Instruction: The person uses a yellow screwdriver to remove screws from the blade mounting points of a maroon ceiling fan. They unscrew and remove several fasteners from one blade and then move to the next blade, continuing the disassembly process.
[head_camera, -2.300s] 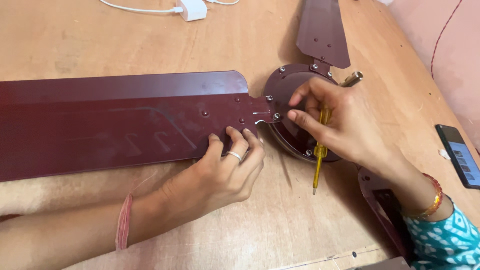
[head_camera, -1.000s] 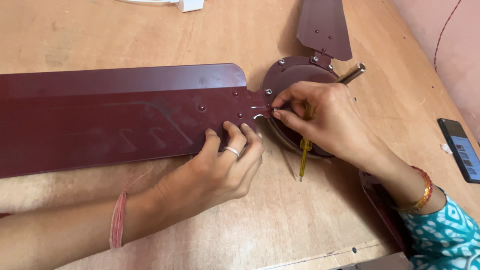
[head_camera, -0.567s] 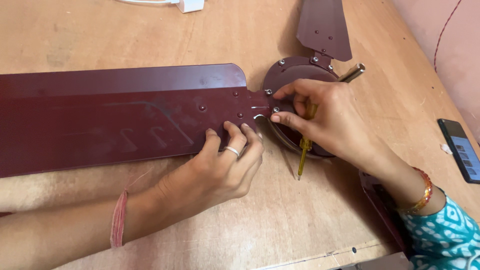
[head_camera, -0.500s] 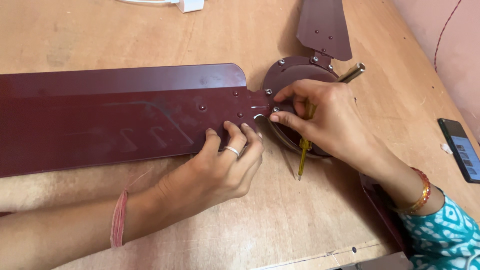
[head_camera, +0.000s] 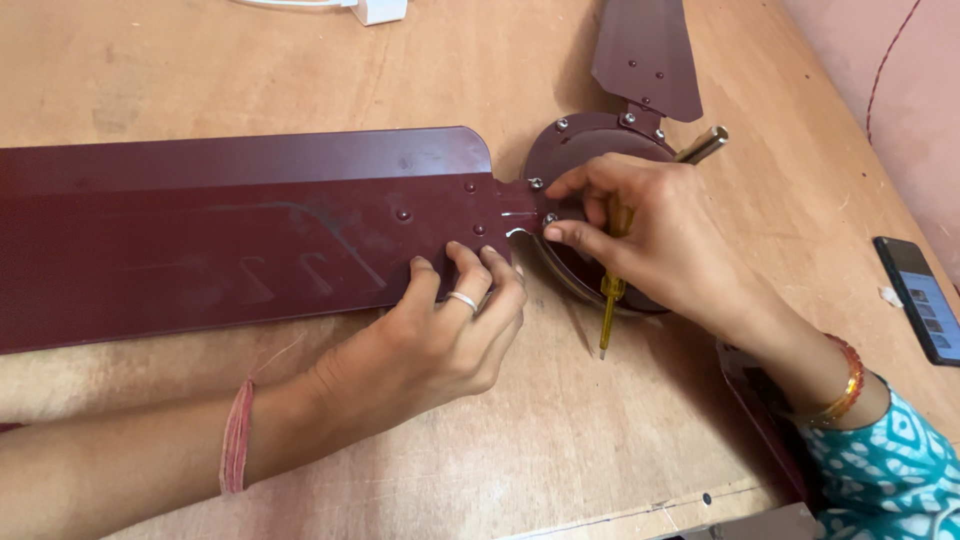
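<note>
At frame centre, the left hand (head_camera: 430, 340) pressed bunched fingertips on the maroon fan blade (head_camera: 230, 230); the right hand (head_camera: 650, 235) gripped a yellow screwdriver (head_camera: 608, 300), its fingertips pinching at the blade's bracket screw (head_camera: 548, 218).

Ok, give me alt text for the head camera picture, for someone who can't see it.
Two bare hands work where a long maroon metal fan blade meets a round maroon fan hub on a wooden table. The left hand presses on the blade's edge; the right hand pinches at a screw with a yellow-handled screwdriver tucked under its palm. A dark phone lies at right.
</note>
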